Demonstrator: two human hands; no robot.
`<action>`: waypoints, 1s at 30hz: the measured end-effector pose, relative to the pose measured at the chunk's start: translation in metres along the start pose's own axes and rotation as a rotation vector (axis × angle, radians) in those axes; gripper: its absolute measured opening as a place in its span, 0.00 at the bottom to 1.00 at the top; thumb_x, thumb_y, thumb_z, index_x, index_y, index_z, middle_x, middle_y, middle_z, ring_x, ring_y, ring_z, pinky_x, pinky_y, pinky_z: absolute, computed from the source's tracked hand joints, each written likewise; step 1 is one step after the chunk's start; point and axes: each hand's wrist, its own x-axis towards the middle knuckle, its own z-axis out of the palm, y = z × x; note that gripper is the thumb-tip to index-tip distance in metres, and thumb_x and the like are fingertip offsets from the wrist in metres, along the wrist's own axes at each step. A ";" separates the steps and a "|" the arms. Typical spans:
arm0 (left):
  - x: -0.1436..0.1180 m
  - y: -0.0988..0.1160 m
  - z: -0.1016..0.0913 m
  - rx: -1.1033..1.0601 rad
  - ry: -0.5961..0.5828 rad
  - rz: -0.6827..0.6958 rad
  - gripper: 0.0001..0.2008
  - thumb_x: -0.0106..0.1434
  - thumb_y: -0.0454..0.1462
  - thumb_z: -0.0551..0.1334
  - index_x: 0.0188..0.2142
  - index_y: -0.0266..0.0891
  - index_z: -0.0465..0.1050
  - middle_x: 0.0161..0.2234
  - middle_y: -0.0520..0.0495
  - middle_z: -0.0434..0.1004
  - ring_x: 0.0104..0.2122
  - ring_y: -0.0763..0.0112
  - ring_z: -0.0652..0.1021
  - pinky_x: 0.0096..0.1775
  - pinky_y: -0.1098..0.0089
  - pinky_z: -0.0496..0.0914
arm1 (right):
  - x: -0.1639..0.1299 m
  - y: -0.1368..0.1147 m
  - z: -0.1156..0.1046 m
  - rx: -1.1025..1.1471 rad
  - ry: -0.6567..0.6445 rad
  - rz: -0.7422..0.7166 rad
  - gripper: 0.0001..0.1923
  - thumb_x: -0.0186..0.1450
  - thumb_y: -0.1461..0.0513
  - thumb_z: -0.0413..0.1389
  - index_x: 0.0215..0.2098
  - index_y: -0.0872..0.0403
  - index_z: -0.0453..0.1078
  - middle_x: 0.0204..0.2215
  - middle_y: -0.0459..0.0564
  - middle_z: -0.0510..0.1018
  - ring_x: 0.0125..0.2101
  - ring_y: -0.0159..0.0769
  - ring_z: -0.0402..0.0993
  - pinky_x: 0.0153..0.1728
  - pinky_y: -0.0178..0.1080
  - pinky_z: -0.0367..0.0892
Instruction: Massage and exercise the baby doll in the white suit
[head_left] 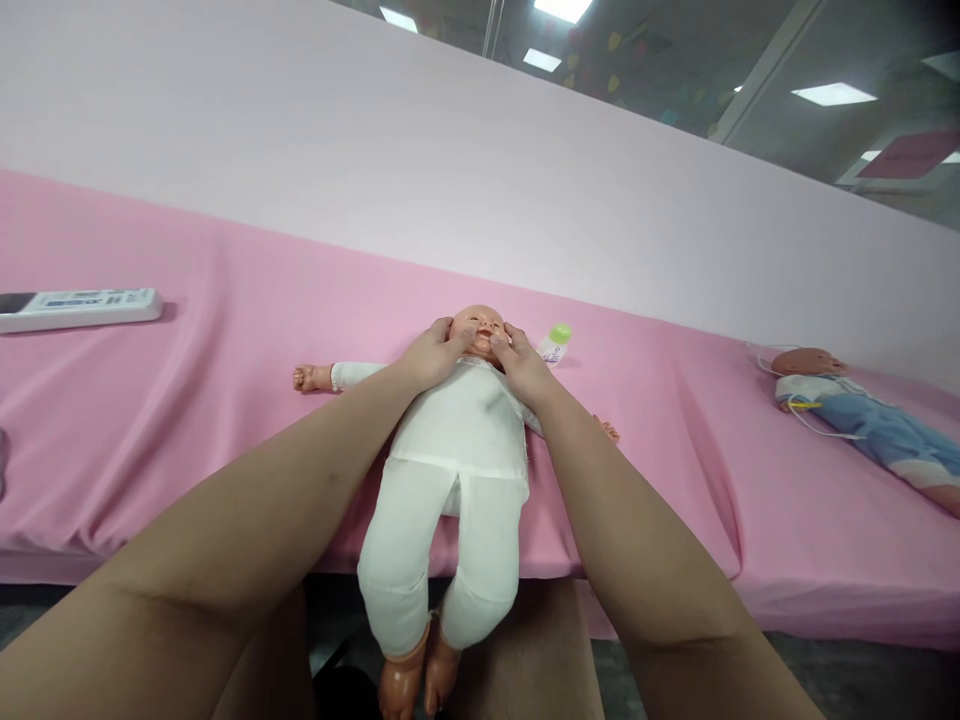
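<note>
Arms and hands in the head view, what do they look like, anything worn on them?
Both forearms are bare, with no sleeves in view. The left hand and right hand wear no gloves. No watch, bracelet or ring shows. Fingernails are too small to make out.

A baby doll (457, 440) in white clothes lies on its back on the pink-covered counter (225, 400), legs hanging over the front edge. The left hand (431, 355) and right hand (523, 368) rest on either side of its face, fingertips touching the cheeks. Just beside the head lies a small green-capped bottle (555, 342). A remote control (79, 308) lies far left; a second doll (862, 415) in blue lies far right.
</note>
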 end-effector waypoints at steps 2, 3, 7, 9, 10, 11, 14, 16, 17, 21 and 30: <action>0.000 0.000 0.000 -0.001 0.000 -0.003 0.33 0.63 0.60 0.51 0.57 0.42 0.65 0.57 0.42 0.73 0.54 0.57 0.75 0.53 0.65 0.65 | 0.000 0.000 0.000 0.002 0.001 -0.006 0.41 0.66 0.40 0.48 0.69 0.51 0.50 0.65 0.54 0.62 0.63 0.47 0.60 0.64 0.49 0.55; 0.000 0.001 0.000 -0.001 0.001 -0.004 0.32 0.63 0.60 0.51 0.57 0.42 0.65 0.57 0.42 0.73 0.54 0.57 0.75 0.53 0.65 0.65 | 0.000 0.000 0.000 0.002 0.002 -0.009 0.41 0.66 0.40 0.48 0.69 0.51 0.50 0.65 0.54 0.62 0.63 0.47 0.60 0.63 0.49 0.55; 0.001 0.000 0.000 0.007 -0.002 0.001 0.32 0.64 0.60 0.51 0.56 0.41 0.66 0.58 0.42 0.73 0.54 0.57 0.74 0.53 0.66 0.65 | -0.002 -0.003 0.000 -0.001 0.009 -0.004 0.40 0.67 0.41 0.48 0.69 0.52 0.50 0.65 0.54 0.61 0.64 0.47 0.58 0.65 0.49 0.53; 0.002 -0.002 0.000 0.014 0.000 0.012 0.33 0.64 0.60 0.51 0.57 0.41 0.65 0.58 0.42 0.73 0.54 0.57 0.74 0.53 0.65 0.65 | -0.002 -0.004 0.000 0.000 0.010 -0.001 0.40 0.67 0.41 0.48 0.69 0.53 0.50 0.65 0.54 0.61 0.64 0.47 0.57 0.65 0.49 0.51; 0.003 -0.003 0.001 0.014 0.002 0.015 0.33 0.64 0.60 0.51 0.57 0.40 0.65 0.58 0.42 0.73 0.54 0.57 0.74 0.53 0.65 0.65 | -0.003 -0.005 0.000 0.000 0.011 -0.003 0.40 0.67 0.41 0.48 0.69 0.53 0.51 0.65 0.54 0.61 0.64 0.47 0.57 0.66 0.49 0.51; 0.003 -0.003 0.001 0.012 0.003 0.016 0.33 0.63 0.60 0.51 0.58 0.40 0.65 0.58 0.41 0.73 0.54 0.57 0.74 0.53 0.64 0.65 | -0.003 -0.005 0.000 -0.003 0.011 -0.004 0.40 0.67 0.41 0.48 0.69 0.53 0.51 0.65 0.54 0.62 0.64 0.47 0.57 0.66 0.49 0.50; 0.004 -0.005 0.001 0.006 0.002 0.010 0.34 0.63 0.61 0.51 0.58 0.41 0.64 0.58 0.42 0.72 0.54 0.56 0.74 0.53 0.64 0.65 | -0.003 -0.005 -0.001 -0.014 0.012 -0.003 0.41 0.67 0.41 0.48 0.69 0.53 0.50 0.65 0.54 0.62 0.65 0.48 0.57 0.66 0.49 0.49; 0.004 -0.005 0.001 0.005 0.002 0.009 0.34 0.63 0.61 0.51 0.58 0.41 0.64 0.58 0.42 0.72 0.54 0.56 0.74 0.53 0.64 0.65 | -0.002 -0.004 -0.001 -0.018 0.010 0.000 0.41 0.67 0.41 0.48 0.69 0.53 0.50 0.65 0.54 0.61 0.65 0.48 0.56 0.66 0.49 0.49; 0.004 -0.005 0.001 0.008 0.002 0.008 0.34 0.63 0.61 0.51 0.58 0.41 0.64 0.58 0.41 0.72 0.54 0.56 0.74 0.53 0.64 0.65 | -0.002 -0.004 -0.001 -0.018 0.010 0.000 0.41 0.67 0.41 0.49 0.69 0.53 0.50 0.65 0.54 0.61 0.65 0.48 0.56 0.66 0.49 0.48; 0.003 -0.004 0.000 0.021 0.002 0.014 0.34 0.63 0.60 0.51 0.58 0.41 0.65 0.57 0.41 0.73 0.54 0.56 0.74 0.53 0.63 0.65 | -0.001 -0.004 0.000 -0.010 0.004 0.002 0.40 0.67 0.41 0.49 0.69 0.52 0.50 0.65 0.53 0.61 0.65 0.47 0.57 0.66 0.48 0.50; 0.003 -0.002 0.000 0.013 -0.005 0.015 0.33 0.63 0.61 0.51 0.56 0.42 0.66 0.55 0.42 0.75 0.52 0.56 0.75 0.51 0.63 0.66 | -0.003 -0.007 -0.001 0.006 -0.006 0.023 0.40 0.66 0.41 0.49 0.69 0.51 0.49 0.65 0.53 0.61 0.64 0.47 0.58 0.65 0.49 0.53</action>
